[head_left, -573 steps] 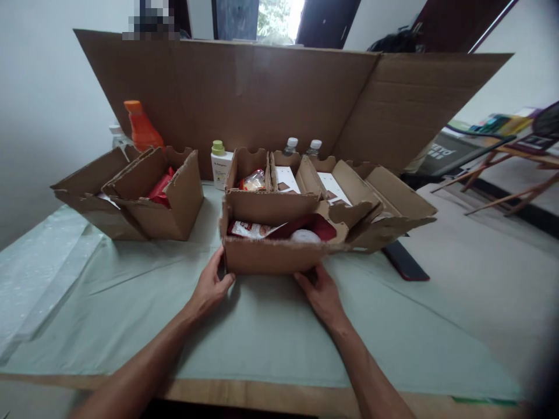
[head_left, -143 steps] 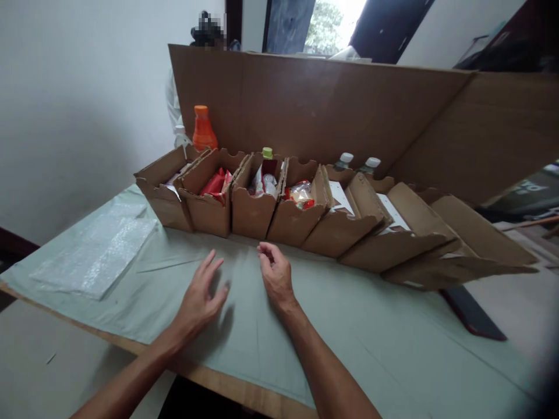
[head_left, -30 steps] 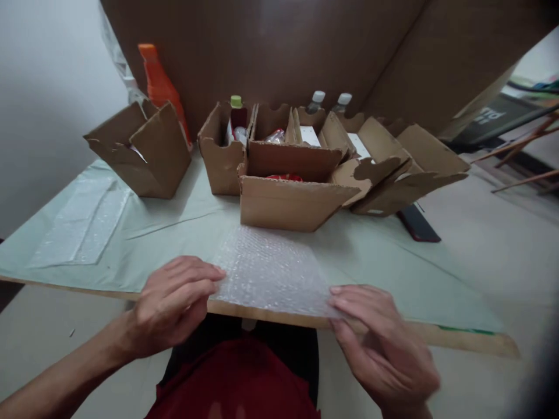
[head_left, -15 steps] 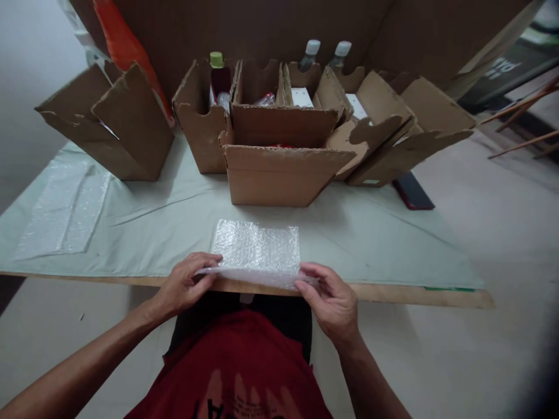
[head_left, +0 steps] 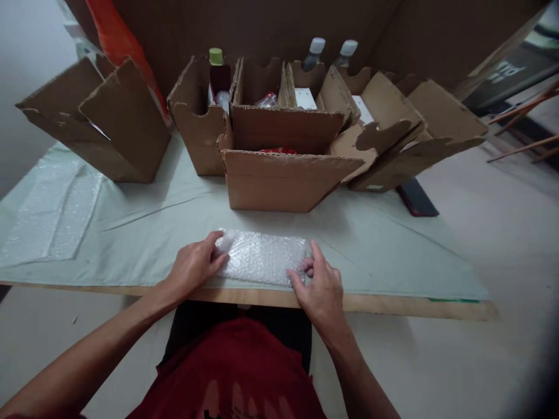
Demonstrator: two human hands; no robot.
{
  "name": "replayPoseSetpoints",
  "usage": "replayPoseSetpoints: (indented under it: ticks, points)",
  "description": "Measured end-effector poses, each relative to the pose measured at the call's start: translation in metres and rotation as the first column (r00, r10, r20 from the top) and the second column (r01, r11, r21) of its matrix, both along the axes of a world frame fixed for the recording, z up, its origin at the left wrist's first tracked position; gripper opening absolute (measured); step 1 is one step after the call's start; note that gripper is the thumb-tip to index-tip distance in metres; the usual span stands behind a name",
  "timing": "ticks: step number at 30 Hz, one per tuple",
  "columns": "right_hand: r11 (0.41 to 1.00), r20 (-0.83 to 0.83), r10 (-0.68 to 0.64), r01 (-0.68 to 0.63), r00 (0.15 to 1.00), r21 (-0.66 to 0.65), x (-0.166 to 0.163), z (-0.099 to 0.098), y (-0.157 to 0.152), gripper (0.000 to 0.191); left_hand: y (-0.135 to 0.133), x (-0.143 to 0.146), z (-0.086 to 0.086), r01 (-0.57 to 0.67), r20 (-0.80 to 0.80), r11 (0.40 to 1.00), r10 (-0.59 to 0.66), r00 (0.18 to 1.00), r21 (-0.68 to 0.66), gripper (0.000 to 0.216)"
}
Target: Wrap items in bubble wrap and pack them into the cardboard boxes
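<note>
On my feed, a pale wall [head_left: 26, 52] rises at left, and a brown cardboard screen [head_left: 253, 23] spans the far side. Nearer, I see pale green cloth [head_left: 393, 256] over a wooden-edged table [head_left: 375, 304]. Right, over pale floor [head_left: 502, 250], I make out a dark grey bin [head_left: 530, 58] and slim wooden legs [head_left: 524, 149] in soft, dim light.

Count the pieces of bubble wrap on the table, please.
2 visible: the near piece between the left hand and the right hand, and the other piece lying at the table's left. More sheets may hide underneath.
</note>
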State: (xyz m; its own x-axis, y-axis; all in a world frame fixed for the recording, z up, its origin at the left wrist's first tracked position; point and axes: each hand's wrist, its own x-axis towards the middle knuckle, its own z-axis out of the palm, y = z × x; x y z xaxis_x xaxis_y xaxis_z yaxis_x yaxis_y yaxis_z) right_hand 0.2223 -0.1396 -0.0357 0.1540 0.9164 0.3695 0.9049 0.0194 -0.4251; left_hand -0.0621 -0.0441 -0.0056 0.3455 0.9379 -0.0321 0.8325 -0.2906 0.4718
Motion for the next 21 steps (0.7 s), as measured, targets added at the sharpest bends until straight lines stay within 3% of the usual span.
replayPoseSetpoints:
  ticks: [2, 4, 7, 11, 15, 21]
  points:
    - [0.999, 0.095, -0.018, 0.015, 0.995, 0.032, 0.005, 0.007, 0.0, 0.063, -0.004, 0.0, 0.001, -0.005, -0.063, 0.987, 0.016, 0.998, 0.162, 0.051]
    - [0.996, 0.163, -0.011, -0.003, 0.987, 0.085, 0.005, 0.016, 0.003, 0.059, -0.009, 0.002, 0.003, 0.02, -0.068, 0.935, 0.005, 0.998, 0.354, 0.053]
    - [0.983, 0.204, 0.155, -0.172, 0.967, 0.066, -0.011, 0.024, 0.013, 0.046, -0.018, 0.009, 0.0, 0.202, -0.124, 0.853, -0.162, 0.979, 0.482, 0.049]
    - [0.897, 0.219, 0.442, -0.424, 0.87, -0.127, -0.024, 0.012, 0.022, 0.042, -0.021, 0.014, -0.02, 0.451, -0.232, 0.807, -0.388, 0.892, 0.382, 0.044]
    - [0.882, 0.196, 0.463, -0.429, 0.864, -0.192, 0.004, 0.001, 0.01, 0.053, -0.018, 0.009, -0.034, 0.465, -0.202, 0.839, -0.421, 0.884, 0.283, 0.046]
    - [0.853, 0.17, 0.521, -0.507, 0.836, -0.124, 0.039, 0.02, -0.006, 0.051, -0.015, 0.003, -0.03, 0.458, -0.112, 0.866, -0.445, 0.889, 0.2, 0.048]
